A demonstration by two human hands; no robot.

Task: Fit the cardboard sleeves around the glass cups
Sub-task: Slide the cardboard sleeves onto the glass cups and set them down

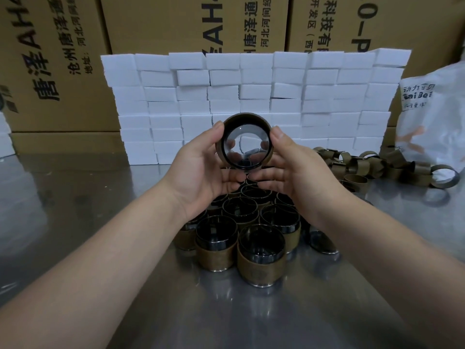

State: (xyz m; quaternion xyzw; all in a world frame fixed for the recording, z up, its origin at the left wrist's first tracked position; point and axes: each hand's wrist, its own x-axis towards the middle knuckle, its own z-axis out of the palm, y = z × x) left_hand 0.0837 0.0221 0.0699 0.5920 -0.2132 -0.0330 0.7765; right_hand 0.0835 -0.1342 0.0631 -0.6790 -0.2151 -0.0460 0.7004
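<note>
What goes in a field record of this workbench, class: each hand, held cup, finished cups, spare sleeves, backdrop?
left hand: grips glass cup on its left
right hand: grips same cup on its right
held cup: lifted, tipped, round end facing camera, cardboard sleeve around it
finished: sleeved cups standing clustered on steel table
spare: loose sleeves heaped at right
backdrop: white blocks, brown cartons

**Metal tabletop backed by stacked cartons**

A shiny grey metal tabletop point(83, 202) fills the lower view and carries soft, blurred reflections. At 12 o'clock a wall of stacked white blocks point(251, 96) stands on it. Behind that, from 10 to 2 o'clock, big brown cardboard boxes point(63, 59) printed with black Chinese lettering close off the view. At 3 o'clock sits a crumpled white plastic bag point(427, 132) with printed text.
</note>
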